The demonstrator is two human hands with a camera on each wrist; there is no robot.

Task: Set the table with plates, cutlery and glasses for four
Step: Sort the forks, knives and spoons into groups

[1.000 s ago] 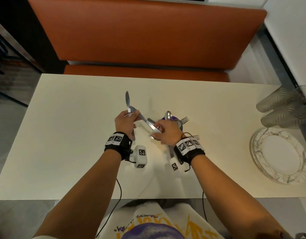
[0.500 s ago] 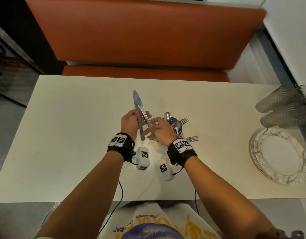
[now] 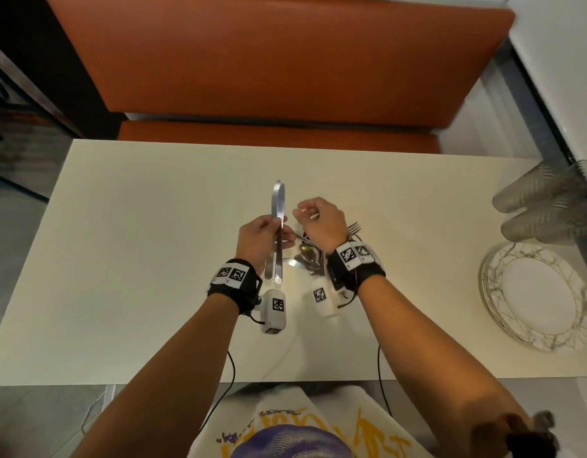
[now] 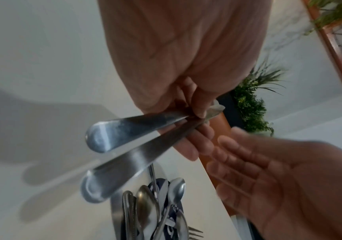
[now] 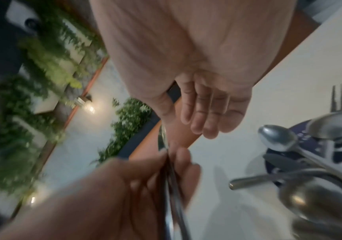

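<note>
**Two knives gathered, pile waiting just right**

Left hand [image 3: 259, 241] pinching two knives [image 3: 278, 226] at mid-length, thumb over the flats, blades up and away toward the bench, handles fanned slightly toward the body. Right hand [image 3: 320, 223] hovering empty just right of the knives, fingers relaxed and lightly bent, palm facing the left hand. Cutlery pile [image 3: 310, 259] lying on the table [image 3: 136, 259] directly beneath the right wrist, nearer that hand than the left; spoons, forks, more knives, long axes mixed. Likely next: right hand dropping into the pile for another piece. Plates [image 3: 536, 295] and stacked glasses [image 3: 546, 200] far right of the pile, not yet laid out.
</note>
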